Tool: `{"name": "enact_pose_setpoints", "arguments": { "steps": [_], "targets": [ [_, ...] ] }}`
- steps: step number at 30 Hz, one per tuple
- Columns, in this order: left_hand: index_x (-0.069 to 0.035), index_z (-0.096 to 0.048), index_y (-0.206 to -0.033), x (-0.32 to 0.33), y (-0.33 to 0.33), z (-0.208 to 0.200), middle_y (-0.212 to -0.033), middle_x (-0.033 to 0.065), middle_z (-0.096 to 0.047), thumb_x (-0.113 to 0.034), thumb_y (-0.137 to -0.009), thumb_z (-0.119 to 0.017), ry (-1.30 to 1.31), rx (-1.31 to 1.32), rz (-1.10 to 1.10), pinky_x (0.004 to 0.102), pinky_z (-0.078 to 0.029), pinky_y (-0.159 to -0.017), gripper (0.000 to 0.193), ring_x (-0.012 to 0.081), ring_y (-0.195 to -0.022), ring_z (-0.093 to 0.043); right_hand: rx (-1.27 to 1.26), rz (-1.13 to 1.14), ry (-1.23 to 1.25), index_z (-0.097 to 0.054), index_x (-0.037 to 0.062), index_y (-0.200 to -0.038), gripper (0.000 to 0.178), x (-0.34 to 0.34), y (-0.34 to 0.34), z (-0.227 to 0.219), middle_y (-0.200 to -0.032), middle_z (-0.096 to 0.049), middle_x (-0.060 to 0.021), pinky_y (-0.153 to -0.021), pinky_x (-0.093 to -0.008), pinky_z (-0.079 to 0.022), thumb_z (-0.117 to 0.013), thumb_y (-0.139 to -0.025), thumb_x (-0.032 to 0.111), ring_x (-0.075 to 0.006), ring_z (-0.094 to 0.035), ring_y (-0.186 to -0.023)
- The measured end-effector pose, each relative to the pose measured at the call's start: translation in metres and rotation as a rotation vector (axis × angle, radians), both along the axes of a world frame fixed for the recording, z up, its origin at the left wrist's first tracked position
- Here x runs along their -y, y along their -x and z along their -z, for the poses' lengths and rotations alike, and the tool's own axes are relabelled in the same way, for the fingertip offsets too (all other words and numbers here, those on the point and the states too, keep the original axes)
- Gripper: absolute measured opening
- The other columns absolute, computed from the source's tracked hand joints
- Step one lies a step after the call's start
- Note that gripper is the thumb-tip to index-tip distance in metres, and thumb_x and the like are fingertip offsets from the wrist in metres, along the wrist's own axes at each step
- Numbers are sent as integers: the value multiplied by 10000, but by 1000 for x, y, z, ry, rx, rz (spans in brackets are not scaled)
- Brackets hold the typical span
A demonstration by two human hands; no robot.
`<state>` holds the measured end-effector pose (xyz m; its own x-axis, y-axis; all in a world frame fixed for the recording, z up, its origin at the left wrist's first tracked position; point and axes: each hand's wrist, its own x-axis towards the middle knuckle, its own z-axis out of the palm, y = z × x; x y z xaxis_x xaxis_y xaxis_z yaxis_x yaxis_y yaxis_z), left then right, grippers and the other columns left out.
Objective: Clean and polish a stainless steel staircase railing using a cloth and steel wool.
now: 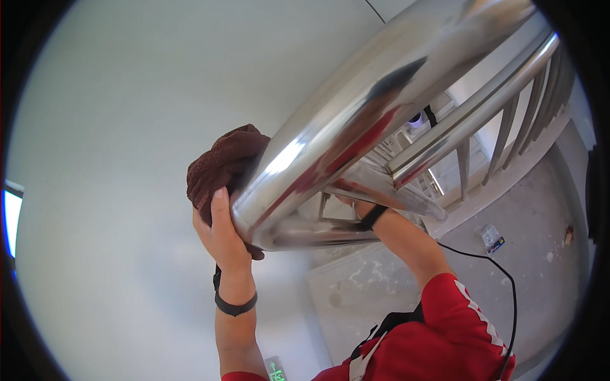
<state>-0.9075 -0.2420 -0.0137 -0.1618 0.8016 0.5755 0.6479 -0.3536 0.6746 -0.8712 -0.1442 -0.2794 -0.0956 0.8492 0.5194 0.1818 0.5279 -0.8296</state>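
A brown cloth [223,164] is bunched against the wall-side end of a thick, shiny metal handrail [305,149]. My left hand [222,232] grips the cloth, its thumb lying over the folds close to the rail. A corner of the cloth sticks out below the bend of the rail. My right forearm reaches in behind the metal tubes; only a sliver of my right hand [348,200] shows there, and its fingers are hidden. Dark bands circle both wrists.
Thinner rails [473,114] and upright bars [463,170] run off to the upper right. A pale wall [127,159] rises at left. On the grey, spotted floor [540,216] lie a small package [491,240] and a reddish-brown scrap [569,235]. A black cable [513,298] hangs beside my right arm.
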Motion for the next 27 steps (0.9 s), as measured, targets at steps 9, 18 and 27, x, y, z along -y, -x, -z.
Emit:
{"name": "enact_pose_setpoints", "arguments": {
  "steps": [9,18,27],
  "targets": [
    [16,-562,-1068,0,-7,-1,-1034,86,-579,-255,-876,-498,24,-12,5,294,-386,-856,338,170,-939,-521,-76,-166,160,-459,78,-1252,360,-9,3,8,-1291,-444,-180,-1026,-385,-289,-374,-917,176,-306,-393,-1217],
    [36,-555,-1045,-3,-5,1,-1007,89,-575,-187,-872,-507,46,9,42,298,-370,-868,286,175,-934,-502,105,-79,187,-490,59,-1214,341,-1,6,-19,-1242,-485,-195,-996,-398,-320,-373,-917,180,-320,-434,-1172],
    [40,-564,-1056,-3,4,2,-1022,97,-585,-216,-888,-483,40,-33,68,301,-380,-863,317,181,-932,-520,-369,17,319,-556,-16,-1026,268,67,-14,-75,-1023,-567,-234,-865,-451,-407,-469,-846,163,-369,-535,-984]
  ]
}}
